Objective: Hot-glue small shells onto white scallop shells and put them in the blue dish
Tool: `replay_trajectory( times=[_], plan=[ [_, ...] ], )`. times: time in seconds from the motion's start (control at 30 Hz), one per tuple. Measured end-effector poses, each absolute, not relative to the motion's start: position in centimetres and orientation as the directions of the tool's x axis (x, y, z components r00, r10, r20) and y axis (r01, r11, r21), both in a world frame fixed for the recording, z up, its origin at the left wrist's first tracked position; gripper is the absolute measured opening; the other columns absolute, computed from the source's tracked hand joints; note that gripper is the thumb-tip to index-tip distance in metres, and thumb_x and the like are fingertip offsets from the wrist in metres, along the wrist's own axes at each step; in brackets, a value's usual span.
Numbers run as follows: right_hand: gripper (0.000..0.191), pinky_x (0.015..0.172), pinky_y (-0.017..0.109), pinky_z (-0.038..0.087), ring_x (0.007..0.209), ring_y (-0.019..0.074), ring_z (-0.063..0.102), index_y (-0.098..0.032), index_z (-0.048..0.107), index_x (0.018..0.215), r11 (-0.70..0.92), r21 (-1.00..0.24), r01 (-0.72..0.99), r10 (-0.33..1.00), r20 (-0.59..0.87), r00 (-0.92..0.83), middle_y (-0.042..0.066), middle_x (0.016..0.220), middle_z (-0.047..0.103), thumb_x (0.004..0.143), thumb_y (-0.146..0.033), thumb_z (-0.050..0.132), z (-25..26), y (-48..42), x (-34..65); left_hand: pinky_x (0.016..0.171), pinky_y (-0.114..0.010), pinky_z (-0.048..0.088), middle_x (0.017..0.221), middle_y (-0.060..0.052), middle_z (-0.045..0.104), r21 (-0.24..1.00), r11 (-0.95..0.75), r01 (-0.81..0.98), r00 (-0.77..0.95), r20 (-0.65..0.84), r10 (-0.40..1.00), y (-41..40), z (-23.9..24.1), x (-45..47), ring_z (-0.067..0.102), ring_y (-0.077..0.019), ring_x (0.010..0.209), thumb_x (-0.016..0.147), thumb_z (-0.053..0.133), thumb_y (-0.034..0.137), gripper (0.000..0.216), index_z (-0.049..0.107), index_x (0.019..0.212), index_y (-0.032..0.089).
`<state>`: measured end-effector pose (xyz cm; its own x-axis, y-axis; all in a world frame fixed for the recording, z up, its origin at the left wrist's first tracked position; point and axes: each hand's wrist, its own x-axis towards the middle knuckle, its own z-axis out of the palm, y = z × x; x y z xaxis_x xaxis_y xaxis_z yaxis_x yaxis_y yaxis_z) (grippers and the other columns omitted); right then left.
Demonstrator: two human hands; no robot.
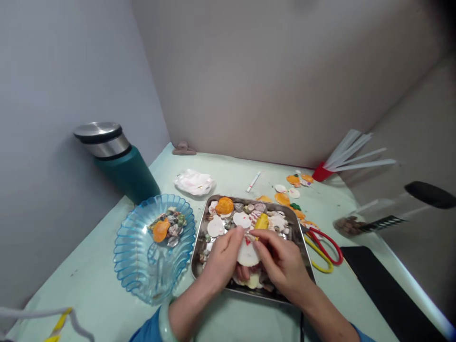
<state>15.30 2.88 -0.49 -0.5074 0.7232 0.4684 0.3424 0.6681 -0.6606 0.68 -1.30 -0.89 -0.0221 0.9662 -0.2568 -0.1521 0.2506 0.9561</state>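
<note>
My left hand (225,254) holds a white scallop shell (248,254) with a small red mark, thumb at its upper edge and fingers curled beneath. My right hand (283,263) is closed at the same shell's upper right edge, its thumb and forefinger pinched together there; any small thing between them is too small to make out. Both hands are above a metal tray (254,293) filled with shells. Inside the tray, behind the fingers, lie a yellow cylindrical piece (262,221), an orange scallop shell (224,205) and white shells (215,226).
Left stands a blue clear dish (131,249) with small shells, behind it a green bottle (126,173). Right of the tray lie red-and-yellow scissors (324,242), a black slab (384,289) and a clear jar (347,225). Behind are orange shells (282,198), a white pen (253,181) and crumpled white plastic (194,182).
</note>
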Motion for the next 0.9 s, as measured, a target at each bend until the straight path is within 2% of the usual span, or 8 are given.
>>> replay_trajectory(
  times=[0.1, 0.27, 0.4, 0.47, 0.5, 0.63, 0.77, 0.9],
  plan=[
    [0.02, 0.067, 0.025, 0.051, 0.073, 0.0161, 0.065, -0.017, 0.059, 0.106, 0.655, -0.671, 0.348, 0.736, 0.461, -0.496, 0.007, 0.09, 0.068, 0.09, -0.019, 0.048, -0.6, 2.8, 15.3, 0.035, -0.02, 0.038, 0.038, 0.005, 0.051, 0.956, 0.262, -0.13, -0.021, -0.267, 0.963, -1.2, -0.8, 0.6, 0.047, -0.0115, 0.032, 0.084, 0.046, 0.056, 0.04, 0.055, 0.083, 0.017],
    [0.02, 0.058, 0.025, 0.048, 0.059, 0.0141, 0.058, -0.016, 0.059, 0.107, 0.608, -0.687, 0.398, 0.787, 0.454, -0.417, 0.003, 0.074, 0.063, 0.089, -0.023, 0.05, -0.6, 2.8, 15.3, 0.037, -0.019, 0.039, 0.042, 0.004, 0.054, 0.951, 0.275, -0.139, -0.071, -0.286, 0.955, -1.2, -0.9, 0.5, 0.048, -0.0107, 0.035, 0.082, 0.051, 0.053, 0.037, 0.055, 0.081, 0.016],
    [0.018, 0.071, 0.028, 0.049, 0.078, 0.0172, 0.063, -0.017, 0.06, 0.104, 0.66, -0.672, 0.336, 0.736, 0.488, -0.469, 0.008, 0.09, 0.067, 0.09, -0.02, 0.049, -0.3, 2.9, 15.2, 0.041, -0.02, 0.042, 0.052, 0.003, 0.059, 0.961, 0.241, -0.133, -0.04, -0.248, 0.968, -1.2, -0.9, 0.4, 0.051, -0.0104, 0.04, 0.082, 0.053, 0.051, 0.036, 0.057, 0.083, 0.015],
    [0.018, 0.073, 0.029, 0.049, 0.08, 0.0176, 0.063, -0.016, 0.06, 0.103, 0.673, -0.663, 0.327, 0.725, 0.502, -0.472, 0.008, 0.09, 0.067, 0.089, -0.018, 0.048, -0.1, 2.9, 15.1, 0.051, -0.019, 0.045, 0.064, 0.001, 0.064, 0.974, 0.191, -0.121, -0.087, -0.202, 0.975, -1.2, -0.8, 0.4, 0.058, -0.0111, 0.055, 0.079, 0.06, 0.046, 0.032, 0.06, 0.082, 0.014],
    [0.017, 0.072, 0.028, 0.05, 0.078, 0.0175, 0.064, -0.016, 0.06, 0.102, 0.675, -0.659, 0.332, 0.725, 0.505, -0.469, 0.007, 0.088, 0.068, 0.089, -0.018, 0.048, 0.0, 2.9, 15.1, 0.052, -0.019, 0.045, 0.064, 0.001, 0.064, 0.971, 0.196, -0.137, -0.098, -0.21, 0.973, -1.2, -0.7, 0.5, 0.058, -0.0112, 0.056, 0.078, 0.061, 0.046, 0.032, 0.061, 0.082, 0.014],
    [0.017, 0.074, 0.028, 0.05, 0.081, 0.0172, 0.064, -0.017, 0.06, 0.1, 0.692, -0.64, 0.333, 0.715, 0.545, -0.438, 0.008, 0.089, 0.068, 0.09, -0.018, 0.046, 0.2, 2.9, 15.1, 0.042, -0.02, 0.039, 0.044, 0.004, 0.057, 0.947, 0.262, -0.187, -0.02, -0.27, 0.963, -1.2, -0.6, 0.8, 0.049, -0.0107, 0.038, 0.079, 0.057, 0.05, 0.039, 0.06, 0.091, 0.013],
    [0.017, 0.077, 0.029, 0.051, 0.085, 0.0174, 0.065, -0.018, 0.06, 0.101, 0.712, -0.605, 0.358, 0.701, 0.574, -0.424, 0.008, 0.091, 0.069, 0.091, -0.019, 0.046, 0.4, 2.9, 15.1, 0.041, -0.022, 0.039, 0.04, 0.002, 0.055, 0.948, 0.279, -0.151, 0.015, -0.28, 0.96, -1.1, -0.3, 0.9, 0.049, -0.0124, 0.037, 0.077, 0.058, 0.054, 0.043, 0.063, 0.076, 0.011],
    [0.02, 0.082, 0.03, 0.049, 0.092, 0.0181, 0.063, -0.019, 0.058, 0.106, 0.676, -0.592, 0.439, 0.736, 0.561, -0.378, 0.008, 0.099, 0.068, 0.092, -0.02, 0.045, 0.8, 2.4, 15.3, 0.044, -0.022, 0.04, 0.042, 0.002, 0.056, 0.97, 0.238, -0.053, -0.08, -0.242, 0.967, -1.0, 0.1, 0.8, 0.051, -0.0132, 0.041, 0.071, 0.062, 0.055, 0.043, 0.064, 0.071, 0.012]
  ],
)
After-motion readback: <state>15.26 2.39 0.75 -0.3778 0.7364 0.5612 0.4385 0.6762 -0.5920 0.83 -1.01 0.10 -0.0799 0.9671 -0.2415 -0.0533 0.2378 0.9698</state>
